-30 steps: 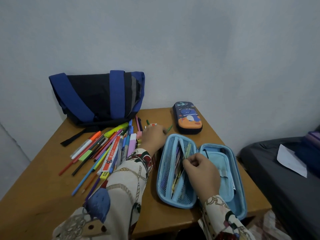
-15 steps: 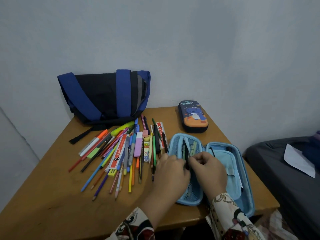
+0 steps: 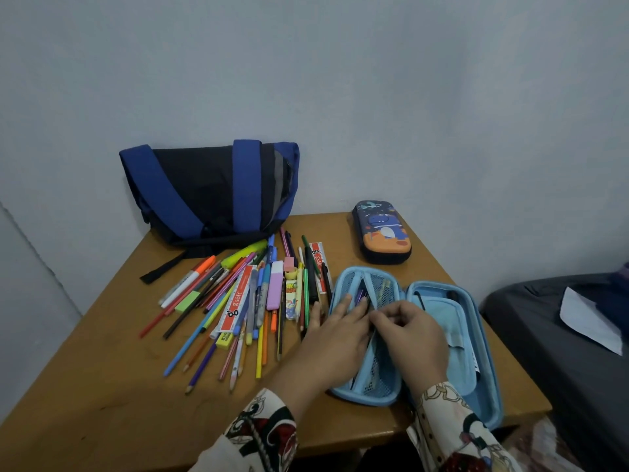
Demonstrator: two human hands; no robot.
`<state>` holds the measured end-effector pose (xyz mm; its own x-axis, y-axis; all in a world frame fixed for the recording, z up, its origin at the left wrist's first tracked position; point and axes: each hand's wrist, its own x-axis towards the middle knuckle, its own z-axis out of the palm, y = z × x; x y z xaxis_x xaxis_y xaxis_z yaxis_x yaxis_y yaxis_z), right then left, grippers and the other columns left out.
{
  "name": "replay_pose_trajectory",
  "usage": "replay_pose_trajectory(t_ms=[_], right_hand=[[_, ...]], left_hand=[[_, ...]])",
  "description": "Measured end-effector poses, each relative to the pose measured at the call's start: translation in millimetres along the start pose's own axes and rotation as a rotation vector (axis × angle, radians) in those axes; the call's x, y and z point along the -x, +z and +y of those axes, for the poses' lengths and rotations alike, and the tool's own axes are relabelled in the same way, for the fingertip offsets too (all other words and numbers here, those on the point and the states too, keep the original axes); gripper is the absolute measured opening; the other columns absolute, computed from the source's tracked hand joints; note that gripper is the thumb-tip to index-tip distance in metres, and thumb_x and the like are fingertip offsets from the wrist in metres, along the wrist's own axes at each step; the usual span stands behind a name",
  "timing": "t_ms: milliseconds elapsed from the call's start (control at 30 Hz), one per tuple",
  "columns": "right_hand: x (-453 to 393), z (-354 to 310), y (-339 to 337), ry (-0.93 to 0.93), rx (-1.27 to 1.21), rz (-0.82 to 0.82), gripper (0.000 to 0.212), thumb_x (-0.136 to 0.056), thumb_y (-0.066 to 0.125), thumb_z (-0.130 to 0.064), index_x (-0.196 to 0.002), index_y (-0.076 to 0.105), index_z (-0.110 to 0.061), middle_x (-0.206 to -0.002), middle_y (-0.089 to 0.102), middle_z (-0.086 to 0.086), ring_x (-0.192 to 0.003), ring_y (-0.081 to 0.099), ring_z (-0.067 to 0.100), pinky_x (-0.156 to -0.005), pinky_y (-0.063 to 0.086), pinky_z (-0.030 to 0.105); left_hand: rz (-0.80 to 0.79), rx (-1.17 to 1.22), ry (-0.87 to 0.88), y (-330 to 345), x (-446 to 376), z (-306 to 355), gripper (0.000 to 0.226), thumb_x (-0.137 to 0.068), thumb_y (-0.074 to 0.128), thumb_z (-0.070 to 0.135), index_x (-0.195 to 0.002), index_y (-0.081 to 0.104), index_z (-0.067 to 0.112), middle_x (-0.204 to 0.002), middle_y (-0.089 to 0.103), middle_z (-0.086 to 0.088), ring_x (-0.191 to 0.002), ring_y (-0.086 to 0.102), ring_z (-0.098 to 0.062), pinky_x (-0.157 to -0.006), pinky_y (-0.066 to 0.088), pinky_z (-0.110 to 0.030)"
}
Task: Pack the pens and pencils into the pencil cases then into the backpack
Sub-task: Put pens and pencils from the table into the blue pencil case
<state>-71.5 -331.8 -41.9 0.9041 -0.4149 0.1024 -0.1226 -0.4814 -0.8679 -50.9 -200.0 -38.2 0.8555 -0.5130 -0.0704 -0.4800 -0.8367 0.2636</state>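
A light-blue pencil case (image 3: 456,338) lies open at the table's front right, with several pens in its meshed left half. My left hand (image 3: 335,338) lies flat over that half, fingers spread, fingertips on dark pens inside. My right hand (image 3: 408,330) pinches the case's blue inner strap next to them. A pile of pens, pencils, markers and rulers (image 3: 245,301) lies left of the case. A blue and black backpack (image 3: 211,192) leans on the wall behind the pile. A closed dinosaur pencil case (image 3: 383,233) sits at the back right.
The wooden table (image 3: 102,386) stands in a corner, with walls behind and to the left. Its right edge runs close beside the open case. To the right is a dark bed (image 3: 561,369) with a white paper (image 3: 592,318) on it.
My left hand left the pile of pens and came over to the open case's left half, where it now lies flat. My right hand stayed at the strap.
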Motion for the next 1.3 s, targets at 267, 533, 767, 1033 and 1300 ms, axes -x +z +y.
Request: replay_pose_trajectory(t_ms=[267, 533, 767, 1033, 1300], right_hand=[[-1.6, 0.2, 0.6, 0.0, 0.045, -0.005, 0.017, -0.081, 0.068, -0.038, -0.068, 0.064, -0.028, -0.067, 0.064, -0.01, -0.068, 0.06, 0.006, -0.061, 0.047, 0.029], [-0.2, 0.1, 0.2, -0.006, 0.032, -0.016, 0.017, -0.081, 0.069, -0.037, -0.068, 0.064, -0.028, -0.067, 0.065, -0.009, -0.067, 0.06, 0.007, -0.061, 0.046, 0.028], [-0.6, -0.1, 1.1, -0.006, 0.046, -0.004, 0.017, -0.081, 0.068, -0.035, -0.067, 0.064, -0.027, -0.066, 0.064, -0.009, -0.067, 0.06, 0.007, -0.061, 0.048, 0.029], [3.8, -5.9, -1.4, 0.019, 0.002, 0.01, 0.012, -0.078, 0.068, -0.027, -0.068, 0.063, -0.024, -0.067, 0.064, -0.006, -0.067, 0.059, 0.01, -0.057, 0.042, 0.027], [3.1, -4.9, -1.2, 0.015, 0.027, 0.016, 0.013, -0.08, 0.067, -0.028, -0.069, 0.062, -0.024, -0.069, 0.063, -0.007, -0.069, 0.058, 0.008, -0.056, 0.039, 0.026]], left_hand=[[0.203, 0.075, -0.061, -1.3, 32.7, -4.2, 0.041, -0.104, 0.031, 0.032, -0.144, 0.042, 0.032, -0.156, 0.027, 0.017, -0.148, 0.0, -0.002, -0.115, -0.017, -0.041], [0.096, 0.259, -0.009, 2.6, 39.4, 7.6, 0.047, -0.106, 0.023, 0.038, -0.152, 0.013, 0.037, -0.154, -0.003, 0.027, -0.119, -0.035, 0.023, -0.115, -0.023, -0.04], [0.326, 0.21, -0.105, 12.7, 52.0, 5.6, 0.03, -0.101, 0.038, 0.035, -0.126, 0.056, 0.035, -0.138, 0.043, 0.022, -0.141, 0.011, 0.001, -0.115, -0.01, -0.025], [0.276, 0.142, -0.099, 20.2, 48.9, 8.9, 0.05, -0.096, 0.021, 0.044, -0.14, 0.043, 0.036, -0.137, 0.044, 0.014, -0.14, 0.021, -0.008, -0.117, 0.016, -0.034], [0.461, 0.348, -0.25, -13.5, 21.7, 1.4, 0.024, -0.098, 0.047, 0.041, -0.079, 0.057, 0.029, -0.081, 0.053, 0.013, -0.09, 0.047, -0.01, -0.091, 0.042, -0.037]])
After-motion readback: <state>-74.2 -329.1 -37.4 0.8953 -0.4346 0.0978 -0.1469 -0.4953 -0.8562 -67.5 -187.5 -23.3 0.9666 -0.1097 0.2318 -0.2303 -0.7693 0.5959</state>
